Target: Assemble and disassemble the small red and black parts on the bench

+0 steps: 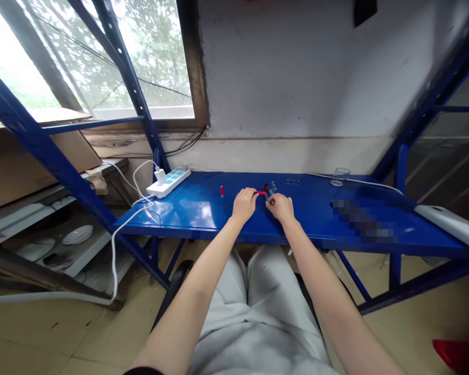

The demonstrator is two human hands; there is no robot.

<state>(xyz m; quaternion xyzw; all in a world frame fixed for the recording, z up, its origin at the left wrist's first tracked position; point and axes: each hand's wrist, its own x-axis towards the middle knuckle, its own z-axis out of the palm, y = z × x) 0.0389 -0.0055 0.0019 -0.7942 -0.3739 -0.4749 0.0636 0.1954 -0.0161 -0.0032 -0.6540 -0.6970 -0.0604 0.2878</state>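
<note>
My left hand (244,203) is closed over the blue table, pinching a slim red rod (261,193) that points right. Close beside it, my right hand (282,208) pinches a small slim piece (269,199), partly hidden by the fingers; its kind is too small to tell. The tips of the two held pieces are close together, and I cannot tell whether they touch. Just beyond the hands are a small black and red part (266,187) and several tiny clear pieces (273,185). Left of my left hand, a short red cylinder (221,191) stands upright.
Several tiny metallic bits (293,182) lie in rows near the back of the blue table (191,211). A clear glass (340,177) stands back right, near a blurred-out dark object (361,221). A white power strip (169,182) with cables lies left; a white slab (451,225) lies right.
</note>
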